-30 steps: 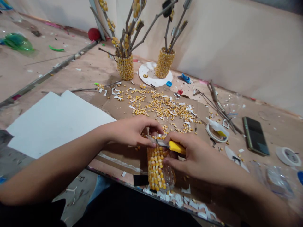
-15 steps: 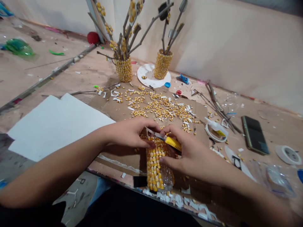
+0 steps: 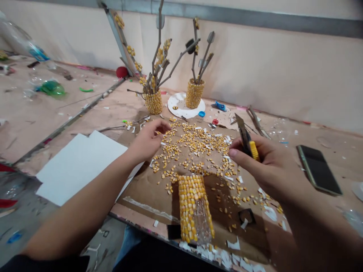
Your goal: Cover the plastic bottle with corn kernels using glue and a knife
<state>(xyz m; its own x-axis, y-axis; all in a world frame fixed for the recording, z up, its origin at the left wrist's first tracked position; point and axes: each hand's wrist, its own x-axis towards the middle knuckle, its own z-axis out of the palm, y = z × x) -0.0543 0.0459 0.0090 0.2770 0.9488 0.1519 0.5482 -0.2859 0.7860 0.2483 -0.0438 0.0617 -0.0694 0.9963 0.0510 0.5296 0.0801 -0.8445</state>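
Pale pinkish wall (image 3: 269,71) across far side, w/ grey horiz. band (image 3: 269,24) up top. Lt.-brown tabletop (image 3: 31,126) below; grey seam (image 3: 65,124) runs diag. on left. Grey floor (image 3: 25,223) near left, w/ scraps (image 3: 93,249). Soft light, faint shadows on wall.

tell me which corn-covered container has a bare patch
The nearest container: clear plastic shows down its side, while the two farther containers, holding sticks, show only kernels.

No words, numbers or signs clear enough to read. Just tiny pale marks on the blue wrapper (image 3: 220,106), too small and blurry.
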